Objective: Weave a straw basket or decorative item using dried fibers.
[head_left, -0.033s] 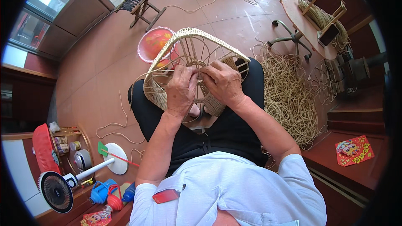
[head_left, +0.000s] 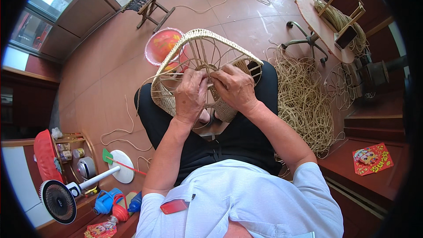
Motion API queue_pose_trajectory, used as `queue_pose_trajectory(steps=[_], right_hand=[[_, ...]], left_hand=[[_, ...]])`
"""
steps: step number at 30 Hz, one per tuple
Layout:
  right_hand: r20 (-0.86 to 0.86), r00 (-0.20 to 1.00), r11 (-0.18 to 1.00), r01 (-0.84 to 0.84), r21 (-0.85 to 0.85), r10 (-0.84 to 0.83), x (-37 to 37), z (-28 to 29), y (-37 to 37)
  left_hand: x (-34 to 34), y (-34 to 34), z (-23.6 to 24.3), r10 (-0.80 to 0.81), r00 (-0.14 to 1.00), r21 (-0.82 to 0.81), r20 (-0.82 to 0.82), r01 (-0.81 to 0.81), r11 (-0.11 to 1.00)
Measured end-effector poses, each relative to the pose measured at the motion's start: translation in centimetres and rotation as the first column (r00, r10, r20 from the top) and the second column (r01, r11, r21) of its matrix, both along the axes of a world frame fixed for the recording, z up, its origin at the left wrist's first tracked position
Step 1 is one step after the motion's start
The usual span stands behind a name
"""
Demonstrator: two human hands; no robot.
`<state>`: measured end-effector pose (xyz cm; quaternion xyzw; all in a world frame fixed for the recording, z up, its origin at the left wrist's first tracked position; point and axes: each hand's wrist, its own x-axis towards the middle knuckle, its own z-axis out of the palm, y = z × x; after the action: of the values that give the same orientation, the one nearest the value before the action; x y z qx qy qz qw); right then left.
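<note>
On my lap, between my knees, rests a half-woven basket-like piece with a thick pale braided rim. Bare spokes and strands radiate inside it, while its lower sides are closely woven. My left hand and my right hand meet over its middle, thumbs and fingertips pinched together on a thin tan cord. The fingers cover most of the gripped stretch. Another loose strand runs out past the rim on the left.
Beyond the rim stands a pink-red basin. A large heap of tan cord lies on the floor to my right, near a wheeled chair base and a round table. A folding stool stands far left; a white fan near left.
</note>
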<state>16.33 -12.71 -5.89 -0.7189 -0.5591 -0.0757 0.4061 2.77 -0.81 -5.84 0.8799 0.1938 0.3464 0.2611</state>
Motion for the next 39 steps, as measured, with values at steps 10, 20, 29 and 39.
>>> queue_pose_trajectory(steps=[10, 20, 29, 39], right_hand=[[-0.081, 0.996, 0.999, -0.034, 0.036, 0.037, -0.2, 0.0, -1.6], [-0.053, 0.998, 0.996, 0.023, 0.089, -0.018, 0.2, -0.9, -1.1], [-0.127, 0.992, 0.999, 0.017, 0.037, -0.012, -0.3, -0.5, -1.1], [0.025, 0.999, 0.999, -0.046, 0.008, 0.046, -0.6, -0.4, -1.2]], left_hand=[[-2.3, 1.4, 3.0, 0.263, 0.954, 0.441, 0.144, -0.299, 0.846], [-6.7, 5.3, 3.2, 0.274, 0.962, 0.302, 0.017, -0.266, 0.915], [-12.2, 3.7, -0.3, 0.079, 0.995, -0.856, 0.063, 0.013, 0.517], [-11.8, 3.7, 2.8, 0.149, 0.854, -0.361, -0.499, -0.361, 0.860]])
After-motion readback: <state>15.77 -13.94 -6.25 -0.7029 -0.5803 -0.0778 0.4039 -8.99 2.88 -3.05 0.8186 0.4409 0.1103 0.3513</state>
